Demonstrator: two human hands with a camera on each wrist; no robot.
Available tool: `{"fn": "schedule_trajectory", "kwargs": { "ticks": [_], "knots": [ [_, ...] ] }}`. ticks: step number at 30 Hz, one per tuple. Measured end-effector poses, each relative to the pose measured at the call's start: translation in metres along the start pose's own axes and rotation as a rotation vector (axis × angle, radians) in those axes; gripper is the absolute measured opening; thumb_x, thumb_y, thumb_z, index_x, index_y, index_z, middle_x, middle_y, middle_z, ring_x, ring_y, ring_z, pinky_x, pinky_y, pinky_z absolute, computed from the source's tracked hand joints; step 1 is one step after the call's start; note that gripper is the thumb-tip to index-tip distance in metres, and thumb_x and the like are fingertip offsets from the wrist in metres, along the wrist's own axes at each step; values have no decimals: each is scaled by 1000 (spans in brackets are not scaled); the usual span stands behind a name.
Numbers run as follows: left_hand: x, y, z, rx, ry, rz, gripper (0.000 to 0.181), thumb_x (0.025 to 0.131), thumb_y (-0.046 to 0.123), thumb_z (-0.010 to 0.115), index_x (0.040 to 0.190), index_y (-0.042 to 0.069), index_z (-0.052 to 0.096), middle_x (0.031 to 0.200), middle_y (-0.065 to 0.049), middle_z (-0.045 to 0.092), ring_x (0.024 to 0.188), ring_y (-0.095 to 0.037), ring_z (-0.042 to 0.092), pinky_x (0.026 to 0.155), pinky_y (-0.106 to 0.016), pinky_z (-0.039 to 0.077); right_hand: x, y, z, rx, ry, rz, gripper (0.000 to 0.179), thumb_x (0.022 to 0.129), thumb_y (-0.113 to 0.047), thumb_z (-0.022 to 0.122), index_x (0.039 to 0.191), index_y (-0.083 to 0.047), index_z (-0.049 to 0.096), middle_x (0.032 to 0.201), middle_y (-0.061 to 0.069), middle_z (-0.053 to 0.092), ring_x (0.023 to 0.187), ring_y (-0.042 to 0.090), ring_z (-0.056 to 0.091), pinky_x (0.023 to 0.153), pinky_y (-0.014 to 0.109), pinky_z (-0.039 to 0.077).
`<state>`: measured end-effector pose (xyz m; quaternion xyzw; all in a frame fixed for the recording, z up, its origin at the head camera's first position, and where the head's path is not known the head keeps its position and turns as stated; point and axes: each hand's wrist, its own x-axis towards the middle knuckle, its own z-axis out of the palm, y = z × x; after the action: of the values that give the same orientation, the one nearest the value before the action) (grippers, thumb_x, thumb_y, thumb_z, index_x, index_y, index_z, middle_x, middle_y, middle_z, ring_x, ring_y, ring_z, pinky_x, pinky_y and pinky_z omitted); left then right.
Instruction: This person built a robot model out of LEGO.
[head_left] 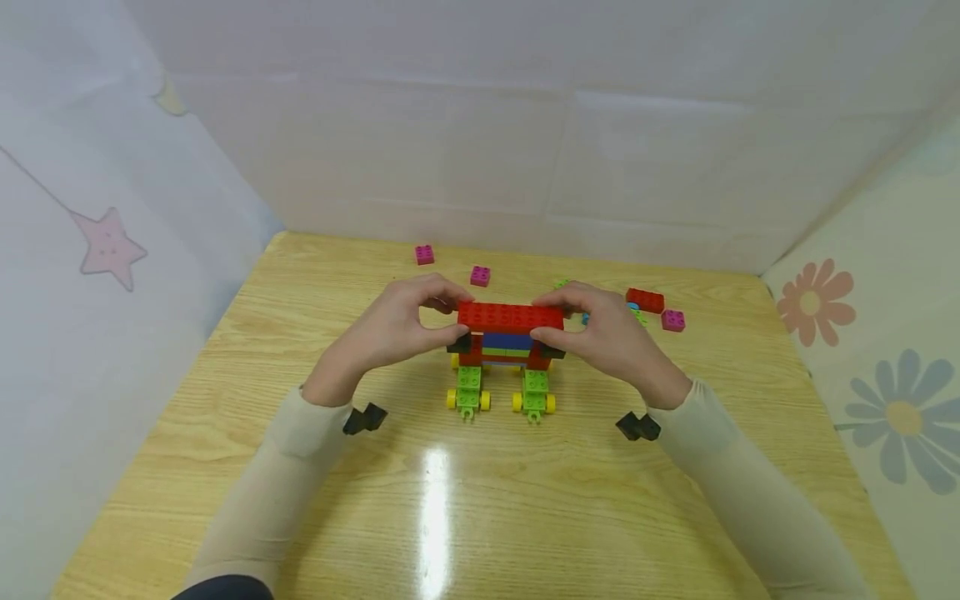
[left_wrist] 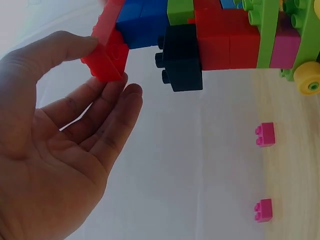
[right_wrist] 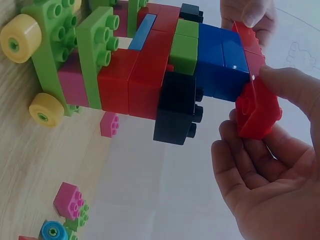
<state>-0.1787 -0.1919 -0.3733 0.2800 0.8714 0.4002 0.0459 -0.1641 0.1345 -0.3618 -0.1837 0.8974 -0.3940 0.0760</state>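
Note:
A toy-brick vehicle stands mid-table, topped by a long row of red bricks (head_left: 510, 316). My left hand (head_left: 405, 321) pinches the row's left end, thumb in front and fingers behind. At the opposite end, my right hand (head_left: 600, 325) grips it the same way. Blue bricks (right_wrist: 222, 60) sit directly under the red row, with a green brick (right_wrist: 184, 52) below them. A black brick (left_wrist: 182, 57) juts out at each side above more red bricks (left_wrist: 227, 37). Lowest are green wheeled bases (head_left: 469, 383) with yellow wheels (right_wrist: 20, 39).
Behind the vehicle lie two pink bricks, one farther left (head_left: 424, 254) and one nearer the middle (head_left: 480, 276). Right of my right hand are a loose red brick (head_left: 645, 300), another pink brick (head_left: 672, 320) and some green and blue pieces. White cloth (head_left: 480, 150) encloses the table's far side.

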Motion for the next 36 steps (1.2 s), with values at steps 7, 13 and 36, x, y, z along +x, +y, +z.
{"fn": "schedule_trajectory", "kwargs": {
  "ticks": [7,13,36],
  "knots": [
    [7,12,2,33,-6,84,40,98,22,88,136,10,77,132,-3,78,116,-24,75,109,-48,63,3,-1,7,32,-7,-24,38,99,-37,88,134,-22,80,128,-2,78,115,23,70,107,52,55],
    [12,17,8,48,8,102,36,99,22,87,131,11,79,126,-3,78,104,-21,70,94,-40,65,6,-2,14,49,-2,-53,36,101,-36,87,133,-22,80,126,-3,78,113,21,71,110,53,55],
    [17,12,16,48,34,73,38,100,24,87,134,10,78,129,-7,77,97,-23,71,90,-40,67,12,1,23,129,35,-40,42,101,-31,87,139,-17,77,134,3,75,126,27,73,123,59,53]
  ]
}}
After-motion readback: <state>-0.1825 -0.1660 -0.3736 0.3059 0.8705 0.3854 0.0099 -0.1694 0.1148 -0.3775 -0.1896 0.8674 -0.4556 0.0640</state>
